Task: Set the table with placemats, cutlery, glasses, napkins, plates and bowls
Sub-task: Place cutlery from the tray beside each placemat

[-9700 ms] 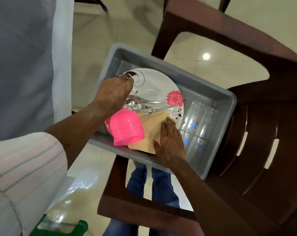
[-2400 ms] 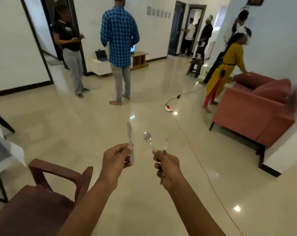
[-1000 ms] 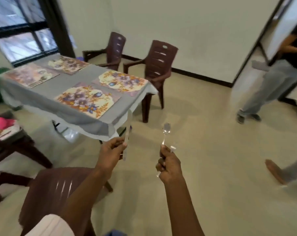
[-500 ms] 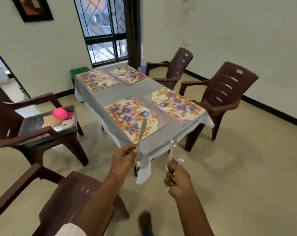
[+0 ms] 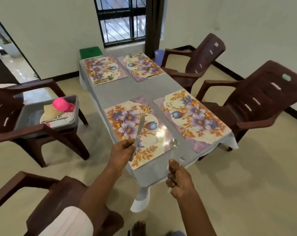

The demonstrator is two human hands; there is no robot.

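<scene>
At lower centre of the frame, cutlery held up at the table (image 5: 137, 89)
At left, a grey tub (image 5: 25, 108) on a chair (image 5: 6, 133) holds a pink bowl (image 5: 60, 103); the left hand (image 5: 121, 153) grips a knife (image 5: 139, 132), blade up, over the near-left placemat (image 5: 127, 116); the right hand (image 5: 179, 179) clenches a spoon (image 5: 173, 143) and fork (image 5: 182, 158) by the table's near edge
</scene>
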